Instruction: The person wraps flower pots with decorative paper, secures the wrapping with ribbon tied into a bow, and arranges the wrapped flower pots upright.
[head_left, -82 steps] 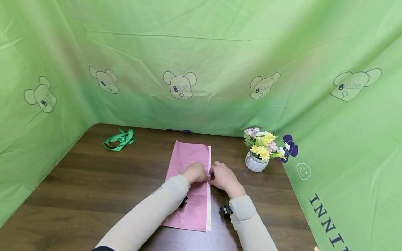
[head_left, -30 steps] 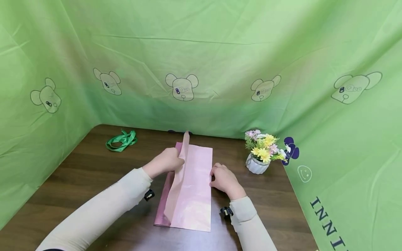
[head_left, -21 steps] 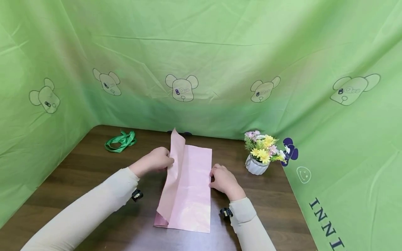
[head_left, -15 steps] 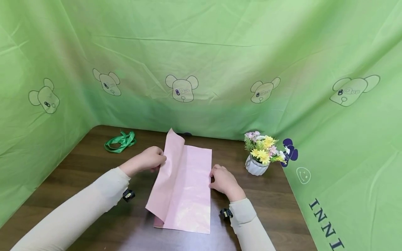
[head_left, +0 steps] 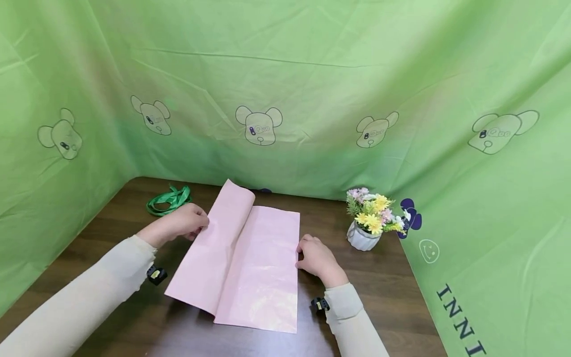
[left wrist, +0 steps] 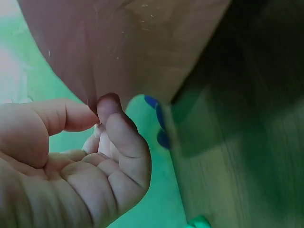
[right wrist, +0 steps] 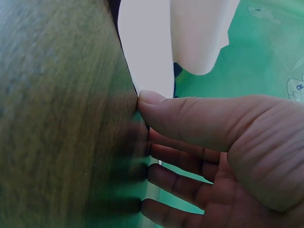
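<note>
A sheet of pink wrapping paper (head_left: 267,267), glossy and creased down the middle, lies partly unfolded on the table. Its left flap (head_left: 209,248) stands raised at a slant. In the head view my left hand (head_left: 180,223) pinches that flap's left edge; the left wrist view shows thumb and a bent finger meeting at the paper (left wrist: 128,42). At the right edge of the sheet rests my right hand (head_left: 318,258), thumb and fingertips spaced along the border. The right wrist view has the thumb (right wrist: 190,116) pressing the white-looking edge, the other fingers low against the table.
A coiled green ribbon (head_left: 171,198) lies at the back left, partly behind my left hand. At the back right stands a white pot (head_left: 363,237) of yellow, pink and white flowers (head_left: 374,208). Green fabric (head_left: 258,79) with bear-head prints encloses the dark wooden table (head_left: 370,297).
My left hand has drawn the upper layer of the paper leftward from the right edge, opening the fold into a wide sheet. The right hand has stayed at the right edge.
</note>
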Demonstrator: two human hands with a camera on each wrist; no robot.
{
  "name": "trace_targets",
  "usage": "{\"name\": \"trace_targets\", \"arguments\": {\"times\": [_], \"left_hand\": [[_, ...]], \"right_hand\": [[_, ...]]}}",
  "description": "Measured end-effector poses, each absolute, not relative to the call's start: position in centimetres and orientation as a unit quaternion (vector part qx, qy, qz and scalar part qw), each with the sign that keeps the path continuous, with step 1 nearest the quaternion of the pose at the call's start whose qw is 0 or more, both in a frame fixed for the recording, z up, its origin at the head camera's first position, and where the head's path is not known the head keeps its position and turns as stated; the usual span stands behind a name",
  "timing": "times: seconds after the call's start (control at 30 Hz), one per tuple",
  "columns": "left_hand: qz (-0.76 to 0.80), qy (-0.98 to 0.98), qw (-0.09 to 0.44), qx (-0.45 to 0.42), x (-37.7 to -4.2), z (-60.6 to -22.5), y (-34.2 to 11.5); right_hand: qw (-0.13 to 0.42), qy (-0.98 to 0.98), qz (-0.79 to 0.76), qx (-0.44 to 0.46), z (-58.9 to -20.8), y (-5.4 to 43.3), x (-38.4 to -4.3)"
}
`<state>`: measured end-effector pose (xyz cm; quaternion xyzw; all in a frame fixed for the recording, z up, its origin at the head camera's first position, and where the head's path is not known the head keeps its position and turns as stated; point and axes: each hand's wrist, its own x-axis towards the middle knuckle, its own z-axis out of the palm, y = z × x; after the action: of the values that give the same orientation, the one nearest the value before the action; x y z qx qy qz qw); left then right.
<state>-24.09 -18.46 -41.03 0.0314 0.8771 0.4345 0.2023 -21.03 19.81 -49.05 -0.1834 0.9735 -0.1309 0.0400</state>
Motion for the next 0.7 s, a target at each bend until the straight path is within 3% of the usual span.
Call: {"name": "trace_targets", "arguments": {"times": [0.7], "left_hand": [[0.387,0.908,0.161,0.015,-23.3,-42.4,-24.9]], "right_hand": [[0.045,0.974,-0.135,-0.174,-48.7,19.5,-20.7]]}}
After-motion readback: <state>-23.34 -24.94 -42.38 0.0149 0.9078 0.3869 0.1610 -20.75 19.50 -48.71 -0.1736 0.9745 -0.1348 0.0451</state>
